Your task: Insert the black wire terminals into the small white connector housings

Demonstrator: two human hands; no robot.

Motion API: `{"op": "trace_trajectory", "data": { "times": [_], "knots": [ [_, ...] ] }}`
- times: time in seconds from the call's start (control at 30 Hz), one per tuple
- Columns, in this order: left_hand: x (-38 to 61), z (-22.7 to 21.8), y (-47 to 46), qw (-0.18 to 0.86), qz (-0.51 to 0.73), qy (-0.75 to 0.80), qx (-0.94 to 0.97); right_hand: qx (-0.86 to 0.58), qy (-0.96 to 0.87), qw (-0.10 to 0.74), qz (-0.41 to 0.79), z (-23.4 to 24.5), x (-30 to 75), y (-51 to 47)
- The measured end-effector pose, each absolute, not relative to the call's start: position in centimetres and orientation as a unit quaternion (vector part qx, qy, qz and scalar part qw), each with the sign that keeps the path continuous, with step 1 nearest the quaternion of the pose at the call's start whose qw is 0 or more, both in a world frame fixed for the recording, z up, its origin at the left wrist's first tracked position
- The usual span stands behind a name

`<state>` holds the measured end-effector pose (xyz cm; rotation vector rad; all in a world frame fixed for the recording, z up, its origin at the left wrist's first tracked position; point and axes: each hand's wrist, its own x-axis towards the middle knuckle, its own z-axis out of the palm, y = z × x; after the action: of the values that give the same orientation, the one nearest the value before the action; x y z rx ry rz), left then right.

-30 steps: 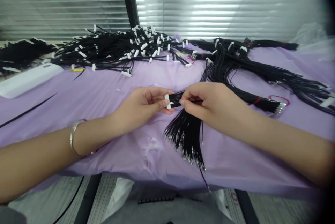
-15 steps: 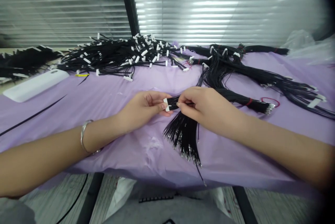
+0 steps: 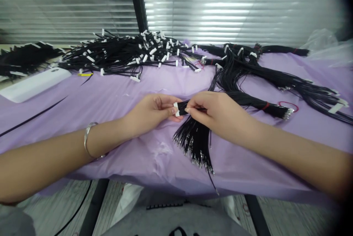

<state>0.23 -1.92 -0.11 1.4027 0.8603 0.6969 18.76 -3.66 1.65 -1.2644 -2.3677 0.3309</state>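
Observation:
My left hand point(image 3: 150, 113) pinches a small white connector point(image 3: 175, 108) between thumb and fingers. My right hand point(image 3: 217, 113) is closed on the black wires point(image 3: 182, 107) that run into that connector, its fingertips almost touching the plastic. Both hands hover just above the purple table cover point(image 3: 116, 96). Directly under my right hand lies a fanned bundle of black wires with metal tips point(image 3: 195, 144), pointing toward the table's front edge.
A pile of black wires with white connectors point(image 3: 124, 54) lies at the back. More black wire bundles point(image 3: 275, 78) spread to the right, one bound with a red band point(image 3: 265, 106); a red loop point(image 3: 288, 104) lies beside it. A white flat case point(image 3: 33, 83) sits at the left.
Both hands keep the same grip on the connector and wires; my right fingertips have edged slightly closer to the connector. The view has shifted a little.

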Motion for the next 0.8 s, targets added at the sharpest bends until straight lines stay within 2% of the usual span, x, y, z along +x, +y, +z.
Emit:
{"op": "trace_trajectory", "data": {
  "times": [0.57,0.67,0.8],
  "knots": [
    [0.3,-0.3,-1.4,0.662,0.281,0.399,0.568,-0.467,-0.844,0.241,0.111,-0.5,17.7,-3.3],
    [0.2,-0.4,-1.3,0.668,0.277,0.390,0.570,-0.454,-0.858,0.217,0.099,0.2,18.0,-3.3],
    [0.3,-0.4,-1.3,0.668,0.297,0.389,0.560,-0.369,-0.905,0.211,0.025,3.4,19.6,-3.6]
  ]
}}
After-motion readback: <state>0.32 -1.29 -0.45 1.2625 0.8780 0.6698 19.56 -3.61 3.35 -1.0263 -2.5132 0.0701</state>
